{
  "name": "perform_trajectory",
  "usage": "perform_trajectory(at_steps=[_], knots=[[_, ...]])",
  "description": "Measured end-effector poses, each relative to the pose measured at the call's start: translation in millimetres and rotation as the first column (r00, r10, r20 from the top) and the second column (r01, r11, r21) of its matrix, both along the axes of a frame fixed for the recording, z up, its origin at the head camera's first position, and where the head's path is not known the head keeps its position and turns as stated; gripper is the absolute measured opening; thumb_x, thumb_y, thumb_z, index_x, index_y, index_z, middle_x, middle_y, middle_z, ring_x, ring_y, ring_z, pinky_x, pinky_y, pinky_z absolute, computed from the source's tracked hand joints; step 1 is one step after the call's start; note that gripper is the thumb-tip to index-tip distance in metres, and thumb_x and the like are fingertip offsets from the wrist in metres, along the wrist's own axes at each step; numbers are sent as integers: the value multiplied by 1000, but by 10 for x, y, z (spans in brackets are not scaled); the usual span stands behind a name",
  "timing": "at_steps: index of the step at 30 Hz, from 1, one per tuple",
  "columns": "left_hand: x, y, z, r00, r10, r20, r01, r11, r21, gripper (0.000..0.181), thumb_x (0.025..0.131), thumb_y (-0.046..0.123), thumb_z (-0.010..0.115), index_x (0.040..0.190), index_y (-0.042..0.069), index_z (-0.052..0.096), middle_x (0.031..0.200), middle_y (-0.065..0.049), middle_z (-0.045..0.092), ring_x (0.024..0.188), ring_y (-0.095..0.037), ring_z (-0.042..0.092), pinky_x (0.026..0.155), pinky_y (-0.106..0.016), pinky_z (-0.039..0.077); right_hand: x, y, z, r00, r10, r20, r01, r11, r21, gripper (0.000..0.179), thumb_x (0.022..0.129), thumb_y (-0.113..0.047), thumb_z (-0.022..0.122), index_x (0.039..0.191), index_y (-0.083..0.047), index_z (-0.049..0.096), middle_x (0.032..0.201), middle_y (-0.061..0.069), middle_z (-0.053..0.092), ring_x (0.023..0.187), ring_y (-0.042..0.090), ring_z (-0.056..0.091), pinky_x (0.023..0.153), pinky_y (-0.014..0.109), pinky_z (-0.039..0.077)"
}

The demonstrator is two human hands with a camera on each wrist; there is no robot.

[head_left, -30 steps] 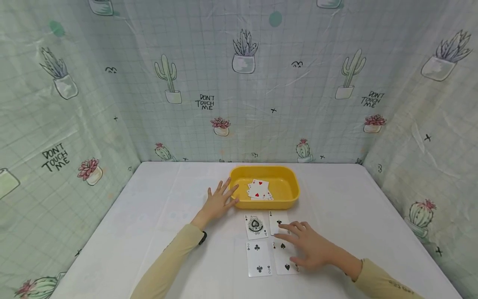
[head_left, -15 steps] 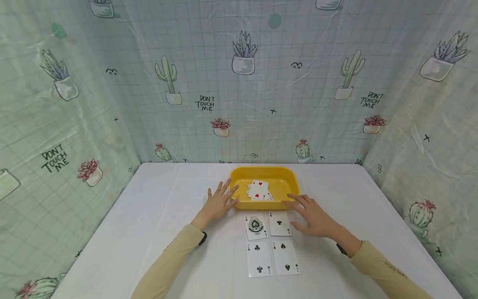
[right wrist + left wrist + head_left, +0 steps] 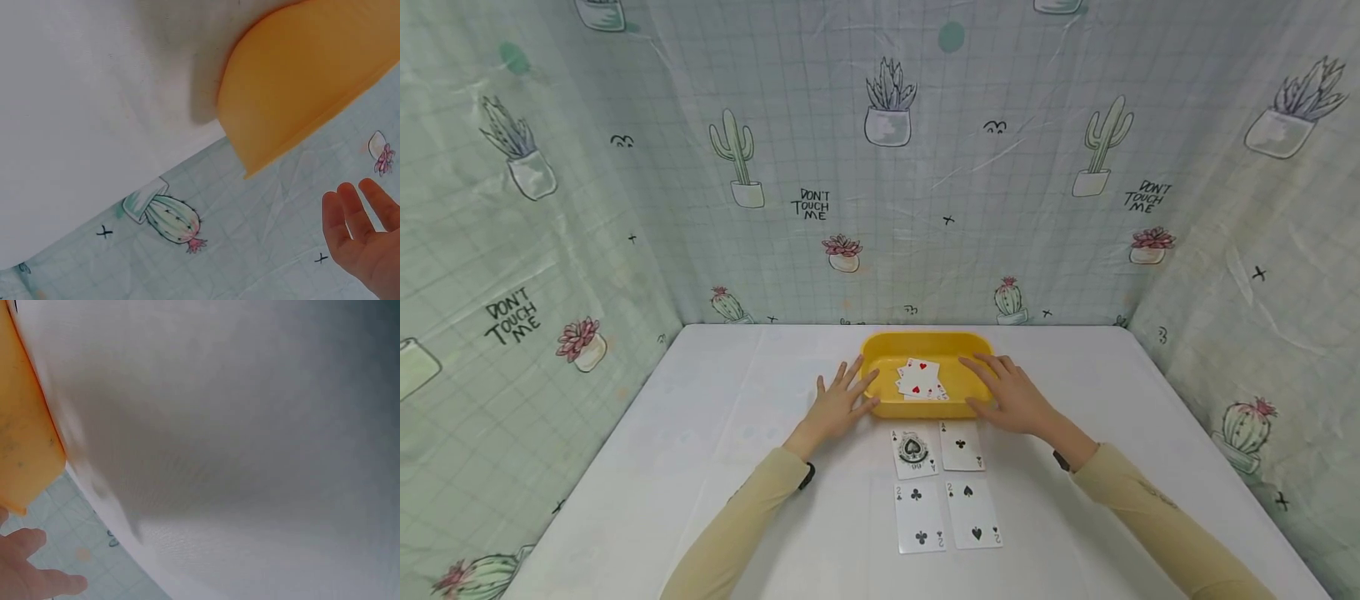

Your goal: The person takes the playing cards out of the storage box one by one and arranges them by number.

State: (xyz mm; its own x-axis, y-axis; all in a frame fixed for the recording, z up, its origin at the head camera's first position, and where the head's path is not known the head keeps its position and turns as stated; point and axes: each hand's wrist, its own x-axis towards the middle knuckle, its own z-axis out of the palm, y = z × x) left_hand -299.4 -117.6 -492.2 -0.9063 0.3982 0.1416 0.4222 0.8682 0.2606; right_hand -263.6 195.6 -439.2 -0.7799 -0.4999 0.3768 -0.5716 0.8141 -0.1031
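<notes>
A yellow rectangular tray (image 3: pixel 932 410) stands at the back of the white table with several red-suit playing cards (image 3: pixel 919 379) overlapping inside it. My left hand (image 3: pixel 835 408) rests at the tray's left end, fingers spread and straight, their tips at the rim. At the right end, my right hand (image 3: pixel 1015 396) reaches over the rim with fingers extended and parted, holding nothing. In front of the tray, face up, lie an ace of spades (image 3: pixel 914 452) and an ace of clubs (image 3: pixel 961 447). Nearer are a two of clubs (image 3: pixel 920 518) and a two of spades (image 3: pixel 973 517).
White table (image 3: pixel 715 517) surface spreads to both sides of the tray and cards. A cactus-print cloth (image 3: pixel 925 183) hangs behind and along both sides. The tray's outer wall (image 3: pixel 300 87) shows close up in the right wrist view.
My right hand has moved from above the near cards, away from me, to the tray's right end. The left hand has stayed put, and the cards lie as before.
</notes>
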Motion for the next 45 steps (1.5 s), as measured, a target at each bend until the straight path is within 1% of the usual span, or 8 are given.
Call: perform_trajectory(at_steps=[7, 12, 16, 21, 25, 33, 38, 45], knots=[[-9, 0, 0, 1000, 2, 3, -2, 1000, -2, 59, 89, 58, 33, 141, 32, 24, 152, 1, 5, 138, -35, 12, 99, -69, 11, -179, -144, 2, 997, -51, 59, 50, 999, 15, 60, 83, -39, 57, 135, -15, 37, 134, 16, 40, 114, 37, 41, 90, 53, 39], [-10, 2, 6, 1000, 5, 3, -5, 1000, -8, 58, 89, 58, 33, 141, 34, 23, 152, 1, 5, 138, -34, 12, 99, -68, 12, -299, -249, -10, 994, -59, 94, 57, 998, 19, 61, 83, -37, 57, 135, -13, 37, 134, 18, 40, 118, 40, 39, 90, 55, 38], [-13, -1, -3, 1000, 3, -3, -3, 1000, -12, 58, 89, 57, 33, 141, 33, 23, 152, 1, 6, 138, -35, 12, 99, -69, 13, -377, -333, -18, 990, -56, 130, 54, 998, 18, 63, 83, -38, 58, 136, -12, 36, 135, 18, 40, 120, 40, 38, 93, 55, 36], [-18, -6, -8, 1000, 0, -4, 0, 1000, -18, 58, 89, 58, 33, 141, 34, 22, 152, 1, 6, 138, -34, 12, 99, -69, 13, -475, -440, -40, 975, -73, 212, 62, 996, 59, 68, 82, -42, 59, 138, -15, 32, 138, 16, 37, 122, 39, 36, 98, 56, 32], [-25, -8, -12, 1000, -4, -16, 3, 1000, -16, 58, 89, 57, 33, 141, 33, 23, 152, 1, 6, 137, -35, 13, 98, -69, 14, -550, -512, -62, 964, -62, 260, 33, 993, 114, 71, 80, -44, 60, 139, -18, 30, 138, 15, 37, 120, 38, 37, 96, 56, 33], [-34, -5, -13, 1000, -2, -14, 2, 1000, -17, 58, 89, 57, 34, 141, 33, 23, 152, 1, 6, 137, -35, 13, 98, -69, 14, -708, -566, -161, 951, -35, 308, -8, 991, 135, 73, 79, -45, 63, 139, -19, 31, 138, 14, 36, 123, 37, 35, 100, 56, 28], [-36, -6, -23, 1000, -3, -7, 2, 1000, -20, 59, 89, 58, 33, 141, 34, 23, 152, 2, 5, 137, -35, 13, 98, -69, 13, -799, -579, -232, 945, -56, 321, -1, 985, 175, 74, 77, -49, 63, 138, -19, 33, 138, 14, 37, 125, 37, 34, 102, 56, 27], [-37, -1, -22, 1000, -1, 1, 1, 1000, -11, 58, 89, 56, 35, 141, 34, 22, 152, 2, 4, 138, -35, 12, 99, -69, 12, -866, -633, -259, 919, -105, 381, 30, 980, 198, 75, 75, -50, 64, 136, -16, 37, 139, 13, 36, 127, 36, 31, 104, 55, 23]])
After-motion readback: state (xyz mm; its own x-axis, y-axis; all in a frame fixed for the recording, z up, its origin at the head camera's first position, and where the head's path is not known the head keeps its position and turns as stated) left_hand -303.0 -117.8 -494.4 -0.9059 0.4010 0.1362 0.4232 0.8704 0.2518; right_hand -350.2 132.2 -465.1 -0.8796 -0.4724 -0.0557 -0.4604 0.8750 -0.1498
